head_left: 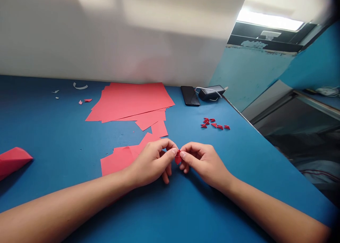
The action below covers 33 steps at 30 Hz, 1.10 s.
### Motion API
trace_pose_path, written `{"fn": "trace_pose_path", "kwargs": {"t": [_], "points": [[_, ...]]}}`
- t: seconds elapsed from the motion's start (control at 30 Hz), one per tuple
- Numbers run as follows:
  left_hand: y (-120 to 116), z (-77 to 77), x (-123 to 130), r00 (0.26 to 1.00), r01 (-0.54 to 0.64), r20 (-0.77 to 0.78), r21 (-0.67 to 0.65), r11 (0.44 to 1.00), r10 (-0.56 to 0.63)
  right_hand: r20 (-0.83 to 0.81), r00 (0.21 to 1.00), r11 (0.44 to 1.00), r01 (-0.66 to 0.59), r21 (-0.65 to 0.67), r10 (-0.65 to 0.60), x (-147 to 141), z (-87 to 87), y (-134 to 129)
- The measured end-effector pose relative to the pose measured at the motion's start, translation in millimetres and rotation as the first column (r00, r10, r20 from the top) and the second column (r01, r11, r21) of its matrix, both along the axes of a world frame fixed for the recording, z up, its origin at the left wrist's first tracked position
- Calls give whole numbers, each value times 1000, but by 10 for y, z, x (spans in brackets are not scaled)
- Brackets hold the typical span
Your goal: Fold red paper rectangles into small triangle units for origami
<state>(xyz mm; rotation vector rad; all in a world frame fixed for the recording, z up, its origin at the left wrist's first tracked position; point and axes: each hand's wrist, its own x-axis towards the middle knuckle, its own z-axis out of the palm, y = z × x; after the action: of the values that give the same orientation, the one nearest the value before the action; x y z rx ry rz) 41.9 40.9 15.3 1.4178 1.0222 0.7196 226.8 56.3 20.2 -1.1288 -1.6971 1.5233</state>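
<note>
Between my two hands is a small folded piece of red paper [177, 159], raised a little off the blue table. My left hand [155, 160] pinches its left side between thumb and forefinger. On the other side, my right hand [202, 161] grips it with thumb and fingertips; the fingers partly cover the paper. Loose red paper pieces [119, 159] lie beneath and beside my left hand. Several small folded red triangles [220, 127] sit in a loose group beyond my right hand.
Large red sheets [132, 99] are stacked near the white wall. A black phone [190, 96] lies beside a dark device with a white cable [212, 92]. At far left rests a larger folded red paper shape [14, 160]. Paper scraps [80, 86] dot the back left. The table's edge runs along the right.
</note>
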Motion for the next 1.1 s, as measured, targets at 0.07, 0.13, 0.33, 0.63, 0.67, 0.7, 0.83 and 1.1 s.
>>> {"fn": "trace_pose_path", "kwargs": {"t": [0.07,0.13,0.33,0.63,0.67,0.7,0.83,1.1], "points": [[5,-6,3,1000,-6,8,-11,1000,6,15,1000,1000,5,-3,-5,-3,-9,2],[14,-20,8,1000,-8,26,-22,1000,8,24,1000,1000,6,4,-6,-6,-21,0],[38,-19,25,988,-22,154,-67,997,32,66,996,991,-75,112,68,-4,-32,-35],[23,-8,48,985,-60,160,-69,996,70,20,998,987,49,150,-53,-19,-25,-31],[25,-14,51,984,-57,167,-61,996,67,5,995,986,96,140,-98,-19,-28,-22],[29,-20,53,982,-50,178,-56,997,59,-8,991,983,130,131,-130,-20,-29,-14],[59,-28,54,977,-52,204,-92,994,70,-35,990,984,137,112,-134,-20,-31,-5],[58,41,8,995,-88,42,-13,996,89,13,995,948,90,305,-98,-3,-60,-41]]}}
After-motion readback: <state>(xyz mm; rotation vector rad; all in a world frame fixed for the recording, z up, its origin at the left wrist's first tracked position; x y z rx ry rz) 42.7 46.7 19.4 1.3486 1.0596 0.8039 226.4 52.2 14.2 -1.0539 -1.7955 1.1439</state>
